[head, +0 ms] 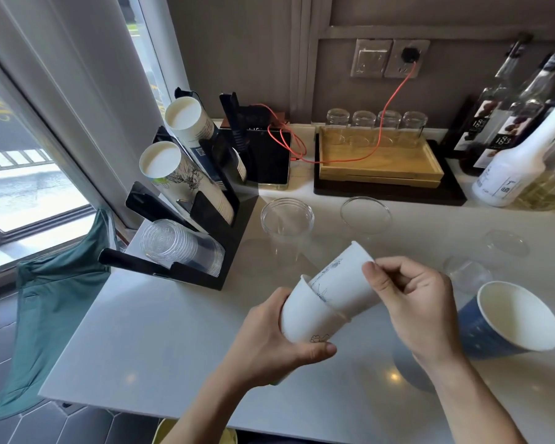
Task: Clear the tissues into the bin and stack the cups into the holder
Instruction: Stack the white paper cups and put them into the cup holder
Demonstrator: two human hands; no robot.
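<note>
My left hand [269, 344] grips a white paper cup [305, 315] held on its side above the counter. My right hand [410, 302] holds a second white printed paper cup [343, 277], its base partly pushed into the first cup's mouth. The black cup holder [212, 219] stands at the left, with two paper cup stacks [173, 161] in its upper slots and a clear plastic cup stack [180, 245] in the lowest. A blue paper cup [507, 322] lies tilted at the right. A clear plastic cup [285, 229] stands upright beyond my hands. No tissues are in view.
More clear plastic cups [366, 214] and lids [468, 274] sit on the white counter [161, 347]. A wooden tray [382, 165] with several glasses, a red cable [394, 100] and syrup bottles [519, 149] line the back. A green cloth [55, 296] hangs at the left edge.
</note>
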